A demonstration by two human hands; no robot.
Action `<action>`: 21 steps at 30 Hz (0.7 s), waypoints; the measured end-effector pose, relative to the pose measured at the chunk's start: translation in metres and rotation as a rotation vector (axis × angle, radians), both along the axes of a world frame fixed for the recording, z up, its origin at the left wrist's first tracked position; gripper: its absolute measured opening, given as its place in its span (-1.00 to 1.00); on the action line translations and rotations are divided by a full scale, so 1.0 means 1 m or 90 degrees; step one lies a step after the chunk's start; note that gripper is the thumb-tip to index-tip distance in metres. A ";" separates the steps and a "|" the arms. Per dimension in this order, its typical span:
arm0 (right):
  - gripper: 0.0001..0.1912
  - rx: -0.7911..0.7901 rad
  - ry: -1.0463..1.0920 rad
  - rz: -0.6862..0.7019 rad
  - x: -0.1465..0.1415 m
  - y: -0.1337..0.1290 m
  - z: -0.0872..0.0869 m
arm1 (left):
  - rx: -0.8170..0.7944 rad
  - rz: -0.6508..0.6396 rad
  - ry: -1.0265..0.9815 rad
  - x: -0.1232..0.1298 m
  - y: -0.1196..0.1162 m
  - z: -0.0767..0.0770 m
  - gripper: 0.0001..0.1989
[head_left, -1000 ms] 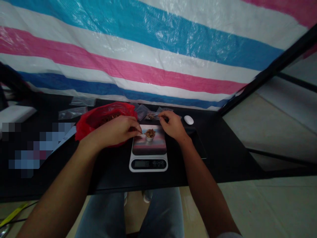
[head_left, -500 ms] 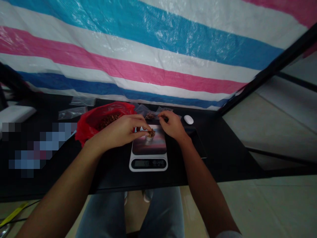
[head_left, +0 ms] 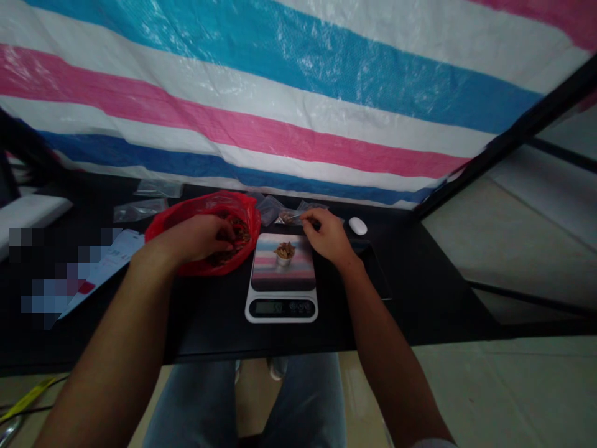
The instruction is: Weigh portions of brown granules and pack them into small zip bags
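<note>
1. The left hand [head_left: 212,238] was inside the mouth of the red bag [head_left: 228,266], fingers curled and partly closed; whether they had hold of anything could not be told.
2. Small brown pieces [head_left: 240,231] lay in that bag, around and beyond the fingertips.
3. The right hand [head_left: 324,233] was beyond the scale's far right corner, its thumb and forefinger pinched together on a slim pale thing [head_left: 295,217], too small to make out.
4. The far end of that thing reached over a clear bag [head_left: 288,213] with some brown contents.
5. The white scale [head_left: 282,285] sat on the black counter [head_left: 433,305], just right of the red bag, its small display too blurred to read surely.
6. On its shiny plate stood a small cup [head_left: 284,262], upright, with brown flakes [head_left: 284,250] heaped above the rim; neither hand touched it.
7. A white mouse [head_left: 358,226] lay to the right of the right hand, and a dark flat thing [head_left: 377,274] lay partly behind the right forearm.
8. Two flat clear packets [head_left: 140,210] lay beyond the red bag to the left, and a printed sheet [head_left: 109,261] lay near the left forearm.
</note>
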State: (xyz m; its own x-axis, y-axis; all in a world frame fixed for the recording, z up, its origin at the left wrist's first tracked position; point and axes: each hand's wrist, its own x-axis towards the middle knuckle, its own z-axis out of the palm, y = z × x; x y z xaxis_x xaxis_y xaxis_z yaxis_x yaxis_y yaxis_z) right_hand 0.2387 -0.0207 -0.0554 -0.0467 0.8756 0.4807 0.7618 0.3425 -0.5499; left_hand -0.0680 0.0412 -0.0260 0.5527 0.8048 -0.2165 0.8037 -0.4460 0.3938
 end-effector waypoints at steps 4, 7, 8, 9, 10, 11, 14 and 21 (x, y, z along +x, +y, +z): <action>-0.82 0.007 0.000 -0.002 0.001 0.001 -0.001 | 0.015 -0.019 0.038 0.003 -0.001 0.010 -0.69; -0.82 0.008 -0.004 0.000 0.001 0.001 -0.001 | 0.080 -0.020 0.006 0.002 -0.002 0.015 -0.65; -0.82 0.010 -0.005 0.001 0.001 0.001 -0.001 | 0.090 -0.027 -0.004 0.002 -0.002 0.016 -0.63; -0.82 0.012 -0.006 0.002 0.001 0.001 -0.001 | 0.091 -0.035 -0.009 0.002 -0.002 0.016 -0.62; -0.82 0.014 -0.006 0.003 0.001 0.001 -0.001 | 0.086 -0.043 -0.010 0.002 -0.003 0.017 -0.62; -0.82 0.016 -0.006 0.003 0.001 0.001 -0.001 | 0.076 -0.050 -0.011 0.003 -0.003 0.017 -0.62; -0.82 0.013 -0.002 0.001 0.001 0.000 0.000 | 0.058 -0.028 -0.046 0.004 -0.006 0.017 -0.68; -0.82 -0.001 0.004 -0.004 0.000 0.000 0.000 | 0.016 -0.071 -0.126 0.001 -0.003 0.009 -0.73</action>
